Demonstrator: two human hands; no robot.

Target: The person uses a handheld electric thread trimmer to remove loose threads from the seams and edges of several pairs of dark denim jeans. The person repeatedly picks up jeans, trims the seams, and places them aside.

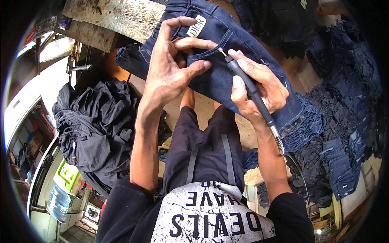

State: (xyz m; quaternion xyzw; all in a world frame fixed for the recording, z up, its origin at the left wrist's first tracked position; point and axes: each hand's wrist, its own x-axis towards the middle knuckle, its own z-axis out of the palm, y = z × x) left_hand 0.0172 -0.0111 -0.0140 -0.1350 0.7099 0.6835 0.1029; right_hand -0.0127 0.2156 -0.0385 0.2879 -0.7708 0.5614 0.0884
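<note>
A pair of dark blue denim shorts [251, 56], with a gathered waistband, a pale label and a frayed hem, lies spread in front of me. My left hand [172, 65] grips the edge of its curved pocket, index finger along the seam and thumb below. In my right hand [263, 83] is a pen-shaped rotary tool [253, 91], black with a metal spring end, held like a pencil. Its small round tip meets the pocket seam beside my left index fingertip. Whether the tip is spinning does not show.
A heap of black cloth [97, 129] rises at my left. Piles of dark denim pieces [340, 101] fill the right side. A worn wooden plank [117, 16] crosses the far left. A thin cable [306, 186] hangs at the right, near my forearm.
</note>
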